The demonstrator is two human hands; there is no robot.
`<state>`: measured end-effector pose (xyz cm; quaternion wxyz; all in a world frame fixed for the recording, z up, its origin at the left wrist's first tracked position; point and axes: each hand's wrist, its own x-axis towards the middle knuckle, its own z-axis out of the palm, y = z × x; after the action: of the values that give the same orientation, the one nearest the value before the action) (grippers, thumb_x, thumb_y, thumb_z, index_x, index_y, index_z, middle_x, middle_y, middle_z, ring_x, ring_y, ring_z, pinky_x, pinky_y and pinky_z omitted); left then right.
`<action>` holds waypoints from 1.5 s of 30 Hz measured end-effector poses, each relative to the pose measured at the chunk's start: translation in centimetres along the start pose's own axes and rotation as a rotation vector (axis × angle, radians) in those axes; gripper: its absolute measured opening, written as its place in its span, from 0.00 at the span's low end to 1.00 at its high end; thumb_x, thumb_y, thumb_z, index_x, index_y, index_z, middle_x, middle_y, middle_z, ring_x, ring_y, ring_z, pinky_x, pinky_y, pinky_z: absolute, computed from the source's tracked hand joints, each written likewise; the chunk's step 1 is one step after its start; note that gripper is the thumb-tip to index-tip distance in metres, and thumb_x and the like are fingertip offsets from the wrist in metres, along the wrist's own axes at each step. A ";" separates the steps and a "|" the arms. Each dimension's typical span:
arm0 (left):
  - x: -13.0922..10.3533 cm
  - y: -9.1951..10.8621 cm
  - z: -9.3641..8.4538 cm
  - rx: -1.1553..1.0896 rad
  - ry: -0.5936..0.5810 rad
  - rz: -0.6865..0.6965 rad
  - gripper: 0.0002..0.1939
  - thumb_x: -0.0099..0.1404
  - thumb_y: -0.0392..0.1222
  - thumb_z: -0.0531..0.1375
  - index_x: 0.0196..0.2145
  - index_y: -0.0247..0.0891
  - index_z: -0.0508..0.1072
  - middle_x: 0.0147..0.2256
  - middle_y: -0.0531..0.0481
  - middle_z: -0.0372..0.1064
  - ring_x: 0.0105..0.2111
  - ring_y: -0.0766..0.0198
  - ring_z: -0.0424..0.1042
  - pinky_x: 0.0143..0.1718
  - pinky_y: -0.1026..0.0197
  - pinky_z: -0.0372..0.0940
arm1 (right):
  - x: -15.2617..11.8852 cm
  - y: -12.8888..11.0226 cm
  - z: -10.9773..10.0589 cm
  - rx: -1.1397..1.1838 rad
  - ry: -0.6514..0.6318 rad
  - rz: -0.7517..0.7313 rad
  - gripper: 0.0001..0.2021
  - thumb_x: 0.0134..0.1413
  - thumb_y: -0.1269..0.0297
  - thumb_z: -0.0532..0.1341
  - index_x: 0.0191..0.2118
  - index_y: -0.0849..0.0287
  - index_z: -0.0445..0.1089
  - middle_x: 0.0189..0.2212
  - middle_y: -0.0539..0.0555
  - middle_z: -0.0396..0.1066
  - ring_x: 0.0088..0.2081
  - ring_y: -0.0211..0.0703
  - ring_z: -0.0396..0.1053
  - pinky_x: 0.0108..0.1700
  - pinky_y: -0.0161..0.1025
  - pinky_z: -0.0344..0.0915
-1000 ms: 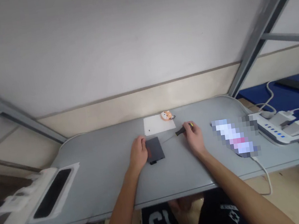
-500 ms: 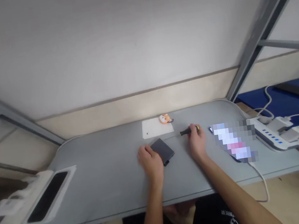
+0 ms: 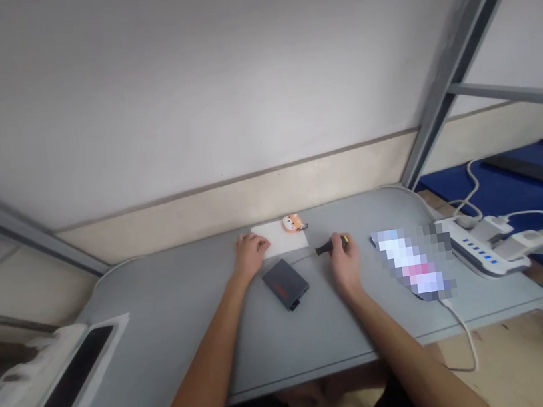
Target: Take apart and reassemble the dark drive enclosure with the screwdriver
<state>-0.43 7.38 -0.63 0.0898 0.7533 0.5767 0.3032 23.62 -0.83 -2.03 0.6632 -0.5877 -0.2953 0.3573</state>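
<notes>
My left hand (image 3: 249, 258) reaches to the left edge of a white paper (image 3: 285, 245), its fingertips drawn together at the spot where a tiny dark piece lay; what is between them is too small to make out. A dark grey flat box (image 3: 285, 284) with a small black part at its near corner lies on the table below the paper, untouched. My right hand (image 3: 345, 264) is closed around a screwdriver (image 3: 325, 247) with a black and yellow handle, its thin shaft pointing left toward the paper.
An orange and white animal-face case (image 3: 292, 223) sits on the paper. To the right lie a lit phone (image 3: 409, 265) on a cable and a white power strip (image 3: 484, 247) with chargers. A dark phone (image 3: 76, 376) lies at left. Metal posts (image 3: 465, 68) flank the grey table (image 3: 167, 326).
My left hand has let go of the dark grey box and moved up and left to the paper. My right hand still holds the screwdriver, and the view has shifted slightly.
</notes>
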 end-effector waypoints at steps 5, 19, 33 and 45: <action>-0.8 0.1 -1.1 0.011 -0.044 0.046 0.05 0.67 0.41 0.64 0.36 0.45 0.82 0.43 0.44 0.78 0.51 0.46 0.66 0.59 0.39 0.56 | 0.1 0.1 -0.1 0.002 -0.007 0.008 0.18 0.60 0.44 0.60 0.33 0.55 0.67 0.24 0.46 0.64 0.28 0.40 0.62 0.33 0.37 0.61; -7.0 1.4 -5.0 -0.376 -0.400 0.175 0.35 0.63 0.33 0.65 0.65 0.53 0.69 0.65 0.46 0.66 0.66 0.50 0.64 0.68 0.44 0.59 | 1.3 -2.4 -2.7 0.062 0.352 -0.040 0.11 0.59 0.51 0.57 0.33 0.53 0.63 0.24 0.46 0.58 0.22 0.39 0.55 0.24 0.39 0.53; -8.3 5.0 -3.9 -0.195 -0.452 0.264 0.40 0.55 0.45 0.76 0.63 0.53 0.69 0.60 0.44 0.63 0.60 0.42 0.60 0.63 0.38 0.61 | -2.2 -3.7 -1.6 -0.175 0.148 -0.320 0.09 0.51 0.65 0.58 0.24 0.53 0.59 0.17 0.44 0.53 0.22 0.38 0.53 0.28 0.39 0.53; -8.8 6.2 -2.0 -0.083 -0.389 0.218 0.40 0.57 0.52 0.74 0.64 0.51 0.66 0.51 0.45 0.61 0.55 0.48 0.62 0.60 0.42 0.64 | -1.9 -2.4 -2.5 -0.364 0.331 -0.724 0.09 0.54 0.66 0.60 0.25 0.55 0.60 0.18 0.44 0.57 0.23 0.36 0.55 0.28 0.37 0.55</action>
<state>2.18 -3.09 0.83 0.1970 0.8511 0.4506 0.1838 24.93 -3.95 0.07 0.6695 -0.6031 -0.4302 -0.0550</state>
